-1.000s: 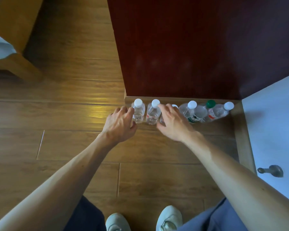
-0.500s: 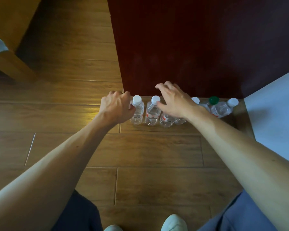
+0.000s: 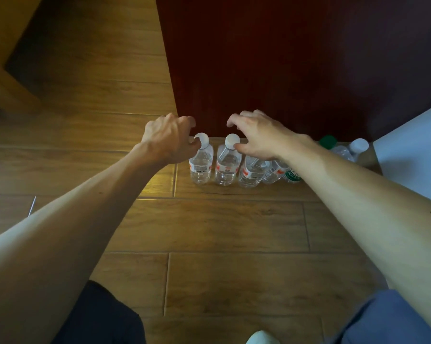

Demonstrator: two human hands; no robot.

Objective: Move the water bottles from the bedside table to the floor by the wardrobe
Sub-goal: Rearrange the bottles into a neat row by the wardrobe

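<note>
L hand [image 3: 168, 140] at 11 o'clock of frame centre, back up, fingers loosely curled, gripping nothing; thumb tip overlaps edge of white cap on end bottle [image 3: 201, 161] at its 4 o'clock, contact can't tell. R hand [image 3: 259, 136] at 1 o'clock, fingers likewise curled & a bit spread, nothing held; thumb tip by cap of 2nd bottle [image 3: 228, 163] at its 7 o'clock, touching or not unclear. Both bottles upright on wood floor [image 3: 209, 232], just beside each other, red-white labels. 3rd bottle [image 3: 253, 171] next at 3 o'clock, top hidden under R hand. Past it, partly behind R forearm [image 3: 358, 207], green-capped bottle [image 3: 328, 141] & white-capped bottle [image 3: 358, 146], lean can't tell. Whole row along foot of dark red wardrobe [image 3: 271, 58] at 12 o'clock. Pale panel [image 3: 413, 157] at 3 o'clock, wooden furniture [image 3: 8, 78] at 10 o'clock, shoe toe [image 3: 260, 338] at 6 o'clock.
</note>
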